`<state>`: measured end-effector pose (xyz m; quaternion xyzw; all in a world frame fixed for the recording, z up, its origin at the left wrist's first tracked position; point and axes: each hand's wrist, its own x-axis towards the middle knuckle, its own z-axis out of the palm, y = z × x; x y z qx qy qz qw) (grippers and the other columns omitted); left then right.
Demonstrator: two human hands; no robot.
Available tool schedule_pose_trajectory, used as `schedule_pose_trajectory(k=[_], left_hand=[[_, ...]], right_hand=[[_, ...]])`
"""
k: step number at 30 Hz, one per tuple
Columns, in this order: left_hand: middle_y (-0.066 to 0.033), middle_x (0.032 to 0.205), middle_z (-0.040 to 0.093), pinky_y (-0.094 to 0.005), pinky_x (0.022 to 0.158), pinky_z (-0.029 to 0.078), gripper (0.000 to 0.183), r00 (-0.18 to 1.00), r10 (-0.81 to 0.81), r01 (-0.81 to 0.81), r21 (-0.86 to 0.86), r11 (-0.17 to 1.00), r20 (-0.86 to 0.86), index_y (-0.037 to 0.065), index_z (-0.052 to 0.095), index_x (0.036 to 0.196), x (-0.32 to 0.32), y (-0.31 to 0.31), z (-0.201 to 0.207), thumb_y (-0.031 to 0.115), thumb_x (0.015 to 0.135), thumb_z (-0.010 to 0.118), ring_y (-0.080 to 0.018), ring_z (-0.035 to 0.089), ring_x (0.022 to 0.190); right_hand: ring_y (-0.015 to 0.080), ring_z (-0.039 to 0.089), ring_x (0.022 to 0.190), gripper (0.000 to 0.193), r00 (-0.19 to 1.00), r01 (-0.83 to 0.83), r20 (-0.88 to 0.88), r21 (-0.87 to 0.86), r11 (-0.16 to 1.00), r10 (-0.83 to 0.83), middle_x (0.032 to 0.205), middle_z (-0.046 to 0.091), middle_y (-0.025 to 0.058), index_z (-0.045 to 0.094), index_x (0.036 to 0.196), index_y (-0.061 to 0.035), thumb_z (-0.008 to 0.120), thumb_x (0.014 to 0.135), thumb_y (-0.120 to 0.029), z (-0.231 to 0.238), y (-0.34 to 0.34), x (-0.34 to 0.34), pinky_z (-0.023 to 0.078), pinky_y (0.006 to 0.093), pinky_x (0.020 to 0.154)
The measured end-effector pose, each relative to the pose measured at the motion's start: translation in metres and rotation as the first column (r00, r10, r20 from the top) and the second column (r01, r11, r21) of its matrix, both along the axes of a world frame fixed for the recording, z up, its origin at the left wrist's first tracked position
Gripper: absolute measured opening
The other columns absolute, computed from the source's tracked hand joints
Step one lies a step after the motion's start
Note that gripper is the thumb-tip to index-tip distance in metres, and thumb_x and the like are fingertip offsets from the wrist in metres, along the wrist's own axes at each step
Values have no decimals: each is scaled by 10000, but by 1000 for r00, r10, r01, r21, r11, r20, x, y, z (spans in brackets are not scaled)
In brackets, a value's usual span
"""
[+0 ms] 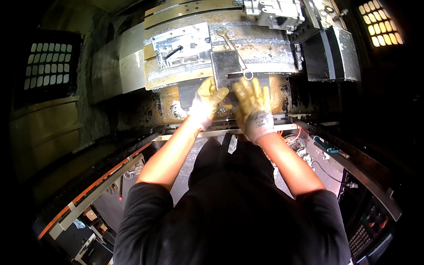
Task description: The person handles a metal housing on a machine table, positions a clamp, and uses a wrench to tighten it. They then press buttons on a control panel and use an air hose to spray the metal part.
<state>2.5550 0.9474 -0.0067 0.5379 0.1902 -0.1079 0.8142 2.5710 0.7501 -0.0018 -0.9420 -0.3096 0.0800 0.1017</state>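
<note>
Both my hands wear yellow work gloves and reach into a machine enclosure. My left hand (206, 98) grips the near left edge of a dark square metal plate (226, 65) lying on the machine table (265, 46). My right hand (252, 102) rests on the plate's near right edge, fingers spread over it. A combination wrench (233, 49) lies diagonally on the table along the plate's right side, its ring end close to my right fingertips.
A bright metal fixture with a black handle (180, 44) sits left of the plate. A white machine head (274, 13) hangs at the back right. A dark metal box (331, 55) stands at the right. A control keypad (365, 236) is at lower right.
</note>
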Motion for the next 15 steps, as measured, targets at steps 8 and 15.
schedule_pose_trajectory(k=[8,15], left_hand=[[-35,964,627,-374,699,659,306,997,78,-78,56,995,0,16,585,1240,14,4,-11,99,955,657,-129,621,819],[-62,980,636,-403,731,669,276,978,208,-208,127,970,13,15,576,1159,92,14,0,100,918,679,-168,653,831]], right_hand=[[422,289,1513,780,951,281,109,81,956,-289,1640,349,163,364,1578,-65,671,909,-325,-44,-89,35,244,558,1217],[427,404,1452,661,925,350,46,292,890,-378,1537,495,188,510,1475,-67,727,869,-216,-39,-117,59,321,514,1186]])
